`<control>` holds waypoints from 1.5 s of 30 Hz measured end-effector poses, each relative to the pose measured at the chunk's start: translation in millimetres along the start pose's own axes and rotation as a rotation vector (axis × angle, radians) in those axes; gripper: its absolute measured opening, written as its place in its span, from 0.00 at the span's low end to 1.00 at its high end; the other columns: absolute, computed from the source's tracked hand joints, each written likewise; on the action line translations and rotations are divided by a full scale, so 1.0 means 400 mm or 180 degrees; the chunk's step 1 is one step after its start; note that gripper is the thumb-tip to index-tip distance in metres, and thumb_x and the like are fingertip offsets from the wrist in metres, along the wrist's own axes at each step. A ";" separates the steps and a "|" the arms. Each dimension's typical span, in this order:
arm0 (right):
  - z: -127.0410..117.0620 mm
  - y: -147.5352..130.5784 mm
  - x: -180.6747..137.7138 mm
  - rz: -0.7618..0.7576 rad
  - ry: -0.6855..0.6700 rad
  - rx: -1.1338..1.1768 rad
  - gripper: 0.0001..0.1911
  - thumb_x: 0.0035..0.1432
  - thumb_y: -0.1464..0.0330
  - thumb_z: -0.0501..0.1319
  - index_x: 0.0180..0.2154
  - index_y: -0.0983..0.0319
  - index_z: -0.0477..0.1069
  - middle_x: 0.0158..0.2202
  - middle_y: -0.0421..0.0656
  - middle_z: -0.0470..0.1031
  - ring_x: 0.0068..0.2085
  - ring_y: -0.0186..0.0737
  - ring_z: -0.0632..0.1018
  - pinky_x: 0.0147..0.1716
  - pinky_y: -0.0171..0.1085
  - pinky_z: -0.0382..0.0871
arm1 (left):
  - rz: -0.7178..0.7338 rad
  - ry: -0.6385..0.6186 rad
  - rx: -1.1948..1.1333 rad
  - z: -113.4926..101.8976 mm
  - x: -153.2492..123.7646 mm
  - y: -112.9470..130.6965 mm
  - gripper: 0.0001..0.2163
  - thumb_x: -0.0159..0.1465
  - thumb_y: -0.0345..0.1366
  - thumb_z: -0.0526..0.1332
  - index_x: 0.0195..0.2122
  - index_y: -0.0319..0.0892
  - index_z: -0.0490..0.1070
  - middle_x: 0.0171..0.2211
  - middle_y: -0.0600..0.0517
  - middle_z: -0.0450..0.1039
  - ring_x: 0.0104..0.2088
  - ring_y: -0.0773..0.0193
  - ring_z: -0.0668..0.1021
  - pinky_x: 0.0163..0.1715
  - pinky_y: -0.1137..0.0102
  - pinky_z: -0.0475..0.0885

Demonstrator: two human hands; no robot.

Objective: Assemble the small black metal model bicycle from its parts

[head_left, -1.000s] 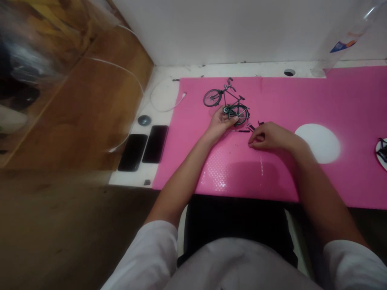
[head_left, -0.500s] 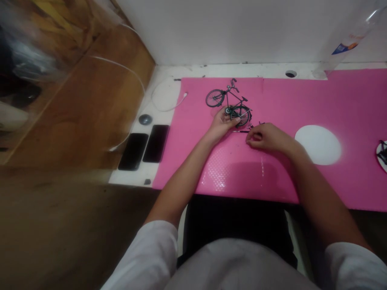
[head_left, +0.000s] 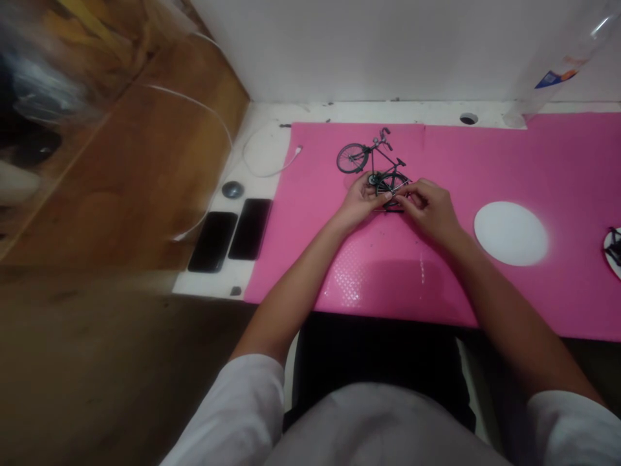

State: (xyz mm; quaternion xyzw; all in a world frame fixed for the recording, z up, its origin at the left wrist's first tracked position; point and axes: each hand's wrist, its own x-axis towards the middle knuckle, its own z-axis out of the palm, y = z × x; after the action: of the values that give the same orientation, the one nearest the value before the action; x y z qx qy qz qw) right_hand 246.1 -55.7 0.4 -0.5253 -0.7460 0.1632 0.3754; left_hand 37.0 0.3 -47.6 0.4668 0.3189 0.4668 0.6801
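Observation:
A small black model bicycle (head_left: pixel 383 156) is held just over the pink mat (head_left: pixel 451 162), its handlebar pointing away from me. My left hand (head_left: pixel 361 202) is closed on it near the pedals and rear wheel, thumb on top. At the right side of the rear wheel, my right hand (head_left: pixel 429 206) has thumb and fingertips pinched together. Whatever lies between those fingertips is too small to make out. A thin dark stick-like tool (head_left: pixel 394 211) lies on the mat below the wheel, partly hidden by my right hand.
Right of my hand lies a white round disc (head_left: pixel 511 233); farther right is a white plate (head_left: pixel 609 259) with black parts. Two black phones (head_left: pixel 213 241), a dark round object (head_left: pixel 233 189) and a white cable (head_left: pixel 272 176) are at left. A clear plastic bottle (head_left: pixel 557 71) stands back right.
My right hand has moved up and left from the mat to the bicycle's rear wheel, fingertips pinched. The bicycle, in my left hand, has shifted slightly right.

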 end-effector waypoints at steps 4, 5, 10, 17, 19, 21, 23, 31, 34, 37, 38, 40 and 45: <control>0.004 0.000 0.001 -0.0042 0.0020 0.0087 0.08 0.72 0.60 0.68 0.44 0.55 0.84 0.31 0.42 0.73 0.34 0.44 0.72 0.41 0.45 0.70 | 0.0024 -0.0031 -0.0032 0.001 0.002 0.000 0.36 0.52 0.45 0.88 0.58 0.44 0.77 0.53 0.44 0.85 0.55 0.52 0.87 0.69 0.50 0.79; 0.004 -0.001 0.002 -0.0051 0.0029 0.0107 0.08 0.72 0.60 0.68 0.44 0.55 0.84 0.31 0.42 0.73 0.34 0.44 0.72 0.41 0.45 0.70 | 0.0013 -0.0029 -0.0042 0.002 0.002 0.001 0.36 0.51 0.45 0.88 0.58 0.44 0.77 0.53 0.43 0.85 0.55 0.51 0.87 0.68 0.50 0.79; 0.004 -0.005 0.003 0.0027 0.0084 0.0078 0.08 0.71 0.60 0.69 0.42 0.54 0.86 0.30 0.42 0.73 0.34 0.44 0.72 0.40 0.46 0.71 | -0.0029 0.0045 -0.0018 0.005 0.003 0.003 0.36 0.50 0.44 0.88 0.57 0.44 0.76 0.52 0.44 0.84 0.57 0.49 0.86 0.68 0.49 0.78; 0.011 0.001 0.001 0.0160 0.0248 0.0180 0.07 0.69 0.61 0.72 0.40 0.55 0.87 0.28 0.41 0.72 0.32 0.42 0.72 0.39 0.45 0.70 | 0.0117 0.0046 0.0084 0.002 0.014 -0.009 0.36 0.51 0.44 0.88 0.57 0.42 0.76 0.51 0.43 0.85 0.53 0.51 0.88 0.65 0.51 0.81; 0.014 0.005 0.002 0.0260 0.0269 0.0269 0.06 0.68 0.61 0.73 0.39 0.55 0.88 0.28 0.40 0.72 0.31 0.41 0.71 0.38 0.44 0.69 | 0.0160 0.0033 0.0123 0.001 0.017 -0.014 0.36 0.51 0.45 0.88 0.57 0.42 0.76 0.50 0.44 0.85 0.50 0.53 0.88 0.63 0.53 0.82; 0.018 0.012 0.002 0.0311 0.0301 0.0398 0.06 0.66 0.62 0.74 0.38 0.56 0.88 0.27 0.39 0.70 0.30 0.39 0.70 0.37 0.43 0.68 | 0.0161 0.0038 0.0175 0.000 0.019 -0.017 0.36 0.52 0.44 0.87 0.57 0.43 0.76 0.50 0.45 0.85 0.49 0.55 0.88 0.62 0.55 0.83; 0.021 0.017 0.004 0.0316 0.0332 0.0541 0.05 0.65 0.63 0.74 0.38 0.56 0.88 0.26 0.38 0.69 0.30 0.38 0.69 0.36 0.42 0.67 | 0.0159 0.0053 0.0211 -0.001 0.021 -0.019 0.35 0.52 0.43 0.87 0.57 0.43 0.76 0.50 0.46 0.86 0.49 0.57 0.88 0.62 0.56 0.83; 0.024 0.013 0.005 0.0450 0.0353 0.0785 0.06 0.62 0.63 0.73 0.37 0.57 0.88 0.23 0.35 0.64 0.27 0.35 0.63 0.33 0.40 0.63 | 0.0191 0.0014 0.0201 -0.001 0.020 -0.019 0.35 0.53 0.43 0.87 0.58 0.42 0.76 0.53 0.43 0.85 0.52 0.52 0.89 0.63 0.51 0.84; 0.026 0.013 0.005 0.0511 0.0367 0.0828 0.07 0.61 0.63 0.72 0.36 0.58 0.88 0.22 0.34 0.61 0.26 0.34 0.61 0.32 0.39 0.62 | 0.0170 0.0016 0.0219 0.000 0.020 -0.020 0.35 0.53 0.42 0.86 0.59 0.41 0.76 0.53 0.42 0.85 0.53 0.50 0.89 0.64 0.49 0.83; 0.027 0.016 0.005 0.0568 0.0366 0.0813 0.07 0.60 0.63 0.72 0.36 0.58 0.88 0.22 0.34 0.61 0.26 0.33 0.61 0.31 0.39 0.61 | 0.0166 0.0036 0.0242 0.000 0.020 -0.021 0.34 0.53 0.42 0.86 0.58 0.42 0.76 0.52 0.43 0.85 0.53 0.51 0.89 0.64 0.50 0.84; 0.027 0.017 0.005 0.0572 0.0370 0.0810 0.07 0.60 0.63 0.72 0.36 0.58 0.88 0.22 0.34 0.61 0.26 0.33 0.61 0.31 0.39 0.61 | 0.0167 0.0039 0.0244 0.000 0.021 -0.021 0.34 0.53 0.41 0.86 0.58 0.42 0.76 0.51 0.43 0.85 0.52 0.51 0.89 0.64 0.50 0.84; 0.027 0.019 0.005 0.0564 0.0369 0.0813 0.07 0.60 0.63 0.72 0.36 0.58 0.88 0.22 0.34 0.61 0.26 0.34 0.61 0.31 0.39 0.61 | 0.0163 0.0040 0.0235 0.001 0.021 -0.021 0.33 0.53 0.40 0.86 0.57 0.43 0.76 0.51 0.44 0.86 0.52 0.51 0.89 0.64 0.50 0.84; 0.032 0.017 0.004 0.0652 0.0376 0.0857 0.06 0.58 0.64 0.72 0.35 0.58 0.87 0.22 0.34 0.62 0.26 0.33 0.61 0.31 0.39 0.61 | 0.0138 0.0054 0.0233 0.001 0.018 -0.023 0.32 0.54 0.38 0.86 0.56 0.43 0.75 0.49 0.44 0.85 0.52 0.51 0.89 0.63 0.50 0.85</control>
State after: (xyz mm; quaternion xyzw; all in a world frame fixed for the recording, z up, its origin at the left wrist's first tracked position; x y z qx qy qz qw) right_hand 241.1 -49.6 -11.7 -0.5522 -0.6367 0.2679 0.4668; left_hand 43.1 5.6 -56.2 0.4943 0.3313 0.4734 0.6495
